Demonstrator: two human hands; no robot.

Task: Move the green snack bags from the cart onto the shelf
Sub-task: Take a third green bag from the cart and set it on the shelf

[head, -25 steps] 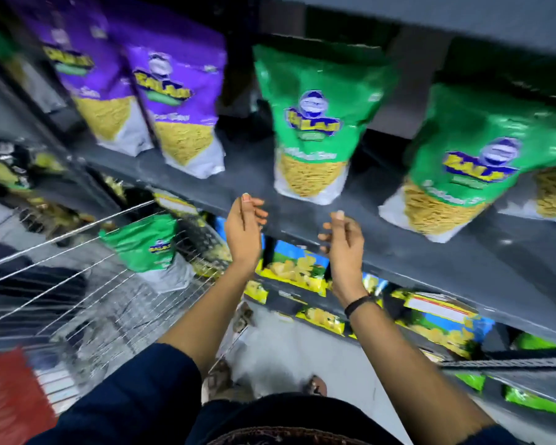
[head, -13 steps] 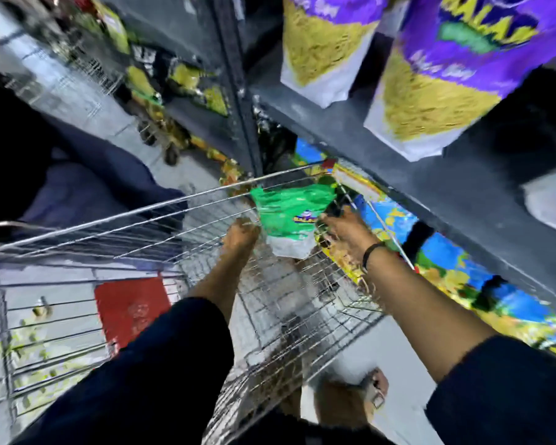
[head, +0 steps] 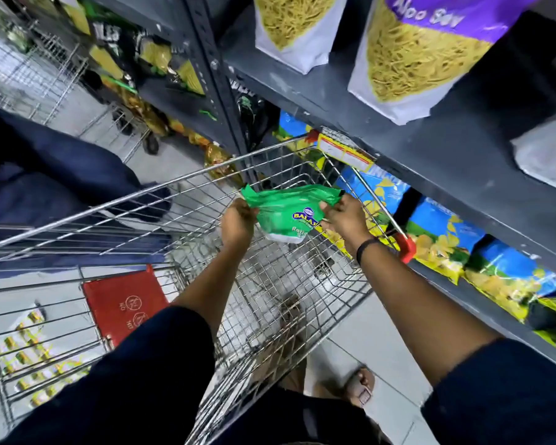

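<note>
A green snack bag (head: pixel 286 209) with a white bottom hangs inside the far end of the wire cart (head: pixel 180 184), held above the cart's floor. My left hand (head: pixel 238 221) grips its top left corner. My right hand (head: pixel 345 220), a black band on its wrist, grips its top right edge. The dark grey shelf (head: pixel 430 146) runs along the right, just beyond the cart's rim.
Two purple snack bags (head: pixel 430 53) stand on the shelf at the upper right. Blue and yellow bags (head: pixel 446 245) fill the shelf below. A red flap (head: pixel 122 303) lies in the cart's near end. A second cart (head: pixel 29 75) stands at the far left.
The view swung down from the shelf to the cart. Both hands dropped from the shelf edge into the cart and closed on the green bag, which now sits higher.
</note>
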